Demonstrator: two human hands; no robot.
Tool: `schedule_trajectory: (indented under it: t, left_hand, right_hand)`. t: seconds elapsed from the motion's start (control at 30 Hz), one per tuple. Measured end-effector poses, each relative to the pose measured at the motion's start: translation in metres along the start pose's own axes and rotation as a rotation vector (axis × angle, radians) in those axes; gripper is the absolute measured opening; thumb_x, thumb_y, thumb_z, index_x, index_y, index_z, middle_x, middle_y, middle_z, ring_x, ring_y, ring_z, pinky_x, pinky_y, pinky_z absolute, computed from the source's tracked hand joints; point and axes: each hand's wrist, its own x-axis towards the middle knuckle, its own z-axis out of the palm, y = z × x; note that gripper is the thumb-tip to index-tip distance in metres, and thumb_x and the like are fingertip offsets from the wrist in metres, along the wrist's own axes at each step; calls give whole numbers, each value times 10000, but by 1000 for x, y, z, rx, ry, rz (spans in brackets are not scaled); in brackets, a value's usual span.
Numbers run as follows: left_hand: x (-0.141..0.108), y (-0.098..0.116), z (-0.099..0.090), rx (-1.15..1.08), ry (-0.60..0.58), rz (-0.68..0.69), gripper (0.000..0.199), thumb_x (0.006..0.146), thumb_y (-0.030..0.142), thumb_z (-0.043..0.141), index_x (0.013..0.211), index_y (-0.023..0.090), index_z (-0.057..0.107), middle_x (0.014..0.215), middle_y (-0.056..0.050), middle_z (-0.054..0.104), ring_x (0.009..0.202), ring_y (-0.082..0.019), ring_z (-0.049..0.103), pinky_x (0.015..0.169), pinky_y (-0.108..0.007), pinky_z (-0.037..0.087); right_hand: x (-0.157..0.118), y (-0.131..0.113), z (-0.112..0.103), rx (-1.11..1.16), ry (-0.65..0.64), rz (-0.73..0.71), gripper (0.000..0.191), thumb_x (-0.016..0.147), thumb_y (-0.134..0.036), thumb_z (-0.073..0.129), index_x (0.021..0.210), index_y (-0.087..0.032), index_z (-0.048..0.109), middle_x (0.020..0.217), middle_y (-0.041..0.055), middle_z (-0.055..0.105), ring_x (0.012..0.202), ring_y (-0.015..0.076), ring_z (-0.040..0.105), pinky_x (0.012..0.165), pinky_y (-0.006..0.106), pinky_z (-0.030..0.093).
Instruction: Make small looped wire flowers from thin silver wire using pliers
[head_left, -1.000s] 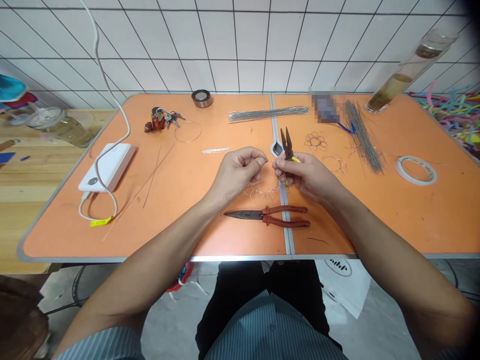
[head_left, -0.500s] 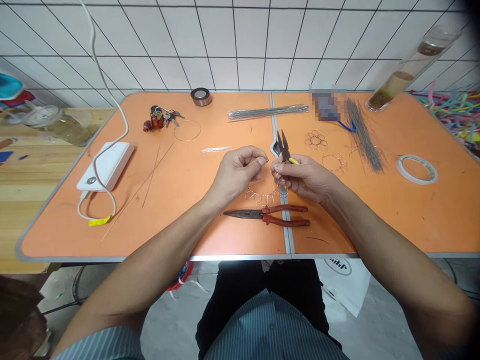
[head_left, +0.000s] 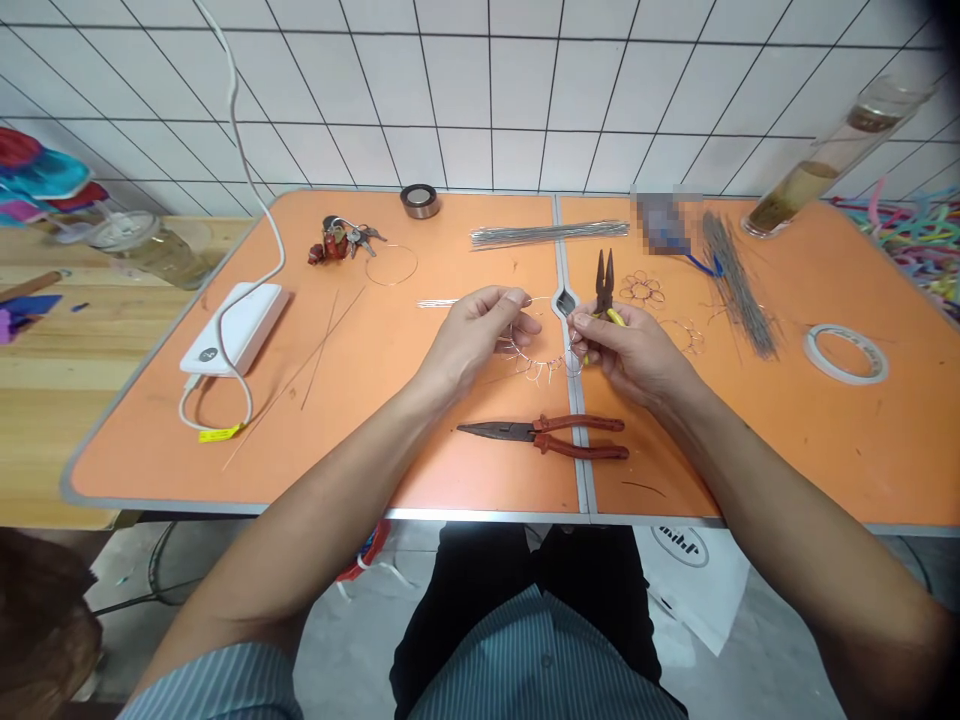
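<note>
Between my hands hangs a thin wire ring (head_left: pixel 541 362) with small loops along its lower edge. My left hand (head_left: pixel 491 325) pinches the ring's left side between thumb and fingers. On the right, my right hand (head_left: pixel 622 340) holds the ring's other side at the fingertips. Small yellow-handled pliers (head_left: pixel 604 285) are also tucked in that hand, jaws pointing up. Red-handled long-nose pliers (head_left: pixel 544 437) lie on the orange table (head_left: pixel 480 480) below my hands. Two flower-shaped wire pieces, one (head_left: pixel 642 289) above the other (head_left: pixel 684 337), rest right of my right hand.
Wire bundles lie at the back (head_left: pixel 551 234) and right (head_left: pixel 739 285). A tape roll (head_left: pixel 420 201), keys (head_left: pixel 345 240), and a white power bank (head_left: pixel 235 330) with cable are left. A white tape ring (head_left: pixel 846 354) and a tilted clear tube (head_left: pixel 832 165) stand right.
The wire ring has been raised and shows more fully between my hands. The small pliers now point more upright. The whole view has shifted slightly.
</note>
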Motion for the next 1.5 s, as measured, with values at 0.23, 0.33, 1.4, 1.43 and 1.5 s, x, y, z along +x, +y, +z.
schedule_trajectory:
  t: [0.23, 0.33, 1.4, 1.43, 1.5]
  left_hand:
    - [1, -2, 1, -38, -15, -41, 185, 893, 273, 797, 1020, 162, 719, 888, -67, 832, 702, -145, 739, 746, -295, 619]
    - [1, 2, 0, -43, 7, -31, 136, 880, 228, 769, 983, 157, 717, 832, -50, 815, 639, -120, 693, 706, -270, 605]
    - [-8, 2, 7, 129, -128, 38, 165, 955, 287, 766, 837, 173, 748, 696, -35, 723, 619, -118, 613, 646, -243, 506]
    - [-8, 2, 7, 125, -124, 44, 172, 958, 291, 766, 833, 175, 741, 697, -35, 723, 621, -119, 616, 646, -243, 509]
    - [-9, 2, 6, 117, -128, 54, 170, 958, 286, 766, 832, 178, 731, 694, -31, 718, 621, -120, 617, 646, -243, 512]
  right_hand:
    - [4, 4, -4, 6, 92, -90, 415, 709, -471, 1006, 858, -221, 710, 824, -4, 673, 716, 126, 567, 627, 286, 384]
    - [3, 3, -4, -80, 80, -76, 380, 757, -479, 972, 880, -224, 719, 826, 4, 686, 739, 138, 596, 628, 285, 380]
    - [-10, -7, 6, -400, -47, -136, 185, 899, -362, 829, 863, -215, 724, 740, -4, 651, 711, 162, 581, 709, 322, 459]
    - [-11, -7, 5, -385, -63, -127, 182, 905, -364, 826, 877, -214, 728, 749, -4, 651, 712, 161, 581, 716, 324, 462]
    - [-10, -5, 4, -344, -96, -105, 186, 907, -372, 830, 901, -213, 734, 758, -7, 645, 706, 155, 574, 719, 323, 464]
